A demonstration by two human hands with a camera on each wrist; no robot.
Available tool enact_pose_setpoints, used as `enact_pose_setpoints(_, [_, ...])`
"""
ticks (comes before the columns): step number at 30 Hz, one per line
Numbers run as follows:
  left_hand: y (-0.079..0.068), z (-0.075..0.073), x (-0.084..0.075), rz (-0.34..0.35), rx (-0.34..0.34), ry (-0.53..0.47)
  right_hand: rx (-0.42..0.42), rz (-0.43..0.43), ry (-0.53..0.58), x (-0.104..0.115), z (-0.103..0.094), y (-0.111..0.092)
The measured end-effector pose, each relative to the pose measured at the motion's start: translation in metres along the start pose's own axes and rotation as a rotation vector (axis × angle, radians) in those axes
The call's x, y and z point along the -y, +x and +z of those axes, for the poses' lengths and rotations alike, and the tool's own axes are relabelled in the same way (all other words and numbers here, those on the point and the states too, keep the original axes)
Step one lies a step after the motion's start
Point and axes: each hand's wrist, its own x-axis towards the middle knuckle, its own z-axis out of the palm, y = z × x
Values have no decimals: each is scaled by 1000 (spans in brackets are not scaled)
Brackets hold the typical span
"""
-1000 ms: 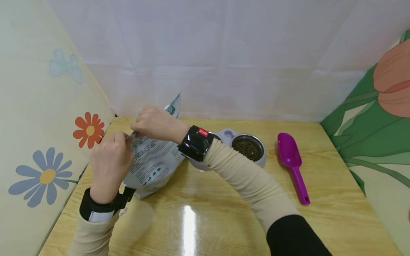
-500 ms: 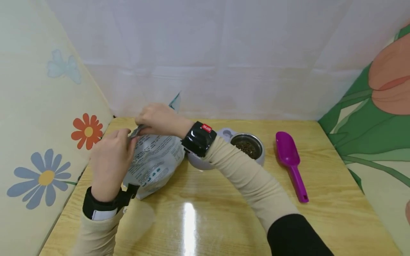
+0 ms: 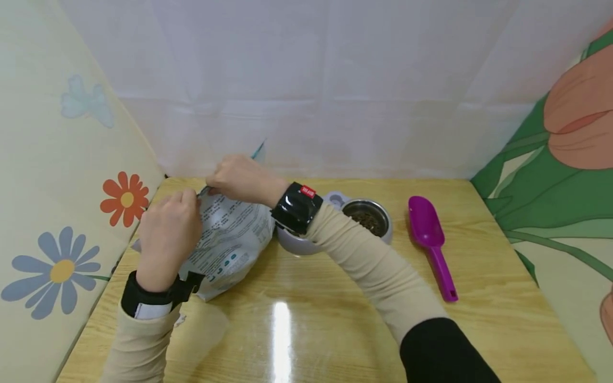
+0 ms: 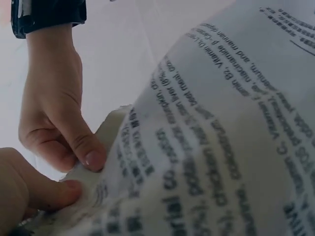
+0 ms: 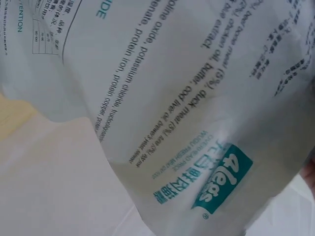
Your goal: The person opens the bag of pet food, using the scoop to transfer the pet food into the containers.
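Note:
A white printed pet food bag [image 3: 230, 239] stands at the table's left rear, filling the left wrist view [image 4: 221, 137] and the right wrist view [image 5: 187, 98]. My left hand [image 3: 170, 231] pinches the bag's top edge at its near left. My right hand [image 3: 239, 178] pinches the same edge just beyond it. In the left wrist view both thumbs press the folded top strip, the right hand [image 4: 59, 128] above the left hand [image 4: 29, 191].
A double pet bowl [image 3: 335, 202] sits right of the bag, its steel cup holding brown kibble [image 3: 366, 218]. A purple scoop [image 3: 431, 242] lies further right. Flower-patterned panels wall in both sides of the wooden table [image 3: 335, 319], with a white sheet behind.
The bag's top edge has been pressed flatter and lower between the two hands, and both hands have shifted slightly along it. The scoop and bowl have not moved.

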Motion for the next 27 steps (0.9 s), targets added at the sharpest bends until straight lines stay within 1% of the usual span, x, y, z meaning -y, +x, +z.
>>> enact_pose_setpoints(3, [-1, 0, 2, 2, -6, -18, 5, -4, 0, -1, 2, 0])
enact_pose_setpoints(5, [-2, 1, 3, 6, -17, -24, -4, -16, 27, -5, 2, -1])
enact_pose_setpoints(9, [-2, 0, 4, 15, -30, -30, 9, -12, 55, -21, 1, -6])
enact_pose_setpoints(10, [-1, 1, 4, 18, -31, -23, 14, 1, 51, -26, 1, -8])
enact_pose_setpoints(12, [1, 1, 2, 14, -30, -3, 25, 25, 9, -35, 1, -12])
enact_pose_setpoints(15, [4, 2, -2, 12, -24, 38, 21, 38, -55, -42, 3, -17])
enact_pose_setpoints(18, [6, 5, -5, 14, -25, 64, 4, 41, -73, -43, 6, -18])
enact_pose_setpoints(22, [6, 7, -3, 33, -38, 73, -26, 54, -93, -40, 8, -17])
enact_pose_setpoints(25, [4, 10, 0, 50, -66, 58, -32, 58, -113, -39, 9, -17])
enact_pose_setpoints(27, [3, 12, 1, 59, -93, 43, -26, 57, -100, -40, 9, -16])
